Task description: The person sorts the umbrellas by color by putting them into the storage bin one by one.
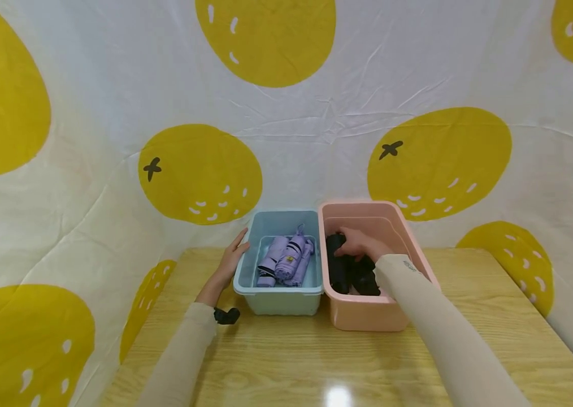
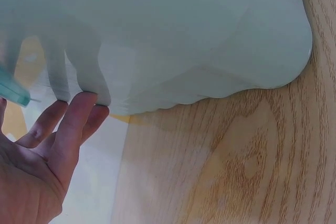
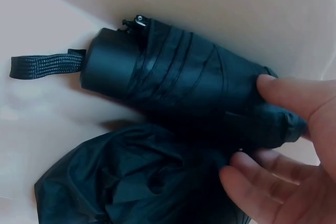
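In the pink bin (image 1: pixel 368 312), my right hand (image 1: pixel 357 243) grips one end of a black folding umbrella (image 3: pixel 184 72), thumb on one side and fingers on the other. The umbrella lies along the bin's left wall, and its wrist strap points away from the hand. Beside it is a bundle of loose black fabric (image 3: pixel 131 177), partly under the fingers. My left hand (image 1: pixel 233 260) touches the outer left side of the light blue bin (image 1: pixel 281 304), its fingers (image 2: pixel 73 119) fairly straight against the wall. Several folded lavender umbrellas (image 1: pixel 289 257) lie inside that bin.
Both bins stand side by side on a wooden table (image 1: pixel 286 362). Behind and to the sides hangs a white cloth (image 1: pixel 296 158) printed with large yellow fruit. A small black device (image 1: pixel 226 315) is on the left wrist.
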A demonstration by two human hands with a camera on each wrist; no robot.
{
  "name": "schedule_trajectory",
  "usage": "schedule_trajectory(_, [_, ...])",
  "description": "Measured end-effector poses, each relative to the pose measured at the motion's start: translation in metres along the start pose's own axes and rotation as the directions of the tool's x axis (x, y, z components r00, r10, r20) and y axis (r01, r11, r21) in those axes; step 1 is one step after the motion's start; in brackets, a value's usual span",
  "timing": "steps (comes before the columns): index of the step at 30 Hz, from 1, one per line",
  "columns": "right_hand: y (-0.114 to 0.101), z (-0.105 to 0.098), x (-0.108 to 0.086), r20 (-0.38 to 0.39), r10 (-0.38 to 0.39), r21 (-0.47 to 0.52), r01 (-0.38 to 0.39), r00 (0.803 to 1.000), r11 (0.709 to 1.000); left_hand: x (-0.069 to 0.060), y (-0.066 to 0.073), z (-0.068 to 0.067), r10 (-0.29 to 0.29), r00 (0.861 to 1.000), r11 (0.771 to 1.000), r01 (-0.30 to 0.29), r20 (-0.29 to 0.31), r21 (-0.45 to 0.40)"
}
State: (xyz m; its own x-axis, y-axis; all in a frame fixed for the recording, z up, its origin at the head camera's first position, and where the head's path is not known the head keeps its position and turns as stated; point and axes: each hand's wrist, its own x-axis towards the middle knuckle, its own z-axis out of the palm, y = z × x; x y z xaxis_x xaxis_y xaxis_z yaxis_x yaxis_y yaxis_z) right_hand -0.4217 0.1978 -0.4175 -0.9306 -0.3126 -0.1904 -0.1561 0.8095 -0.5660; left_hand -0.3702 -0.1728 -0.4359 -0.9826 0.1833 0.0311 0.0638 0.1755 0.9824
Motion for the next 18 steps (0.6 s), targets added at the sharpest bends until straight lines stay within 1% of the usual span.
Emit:
schedule_trajectory(6, [-0.0017, -0.0006, -0.0019, -0.002, 0.002, -0.024, -0.002, 1.0, 1.0, 0.0001, 0.0001, -0.0001, -0.011, 1.0, 1.0, 0.011, -0.009, 0.003])
schedule_trajectory(10, [-0.0032, -0.0008, -0.0048, 0.001, 0.0, -0.017, 0.0, 1.0, 1.0, -0.0003, -0.0009, -0.0006, -0.015, 1.0, 1.0, 0.015, -0.002, -0.005])
schedule_trajectory(18, [-0.0029, -0.0019, -0.005, 0.018, 0.013, -0.012, -0.012, 1.0, 1.0, 0.0002, -0.0023, -0.0004, 0.006, 1.0, 1.0, -0.006, 0.006, -0.019])
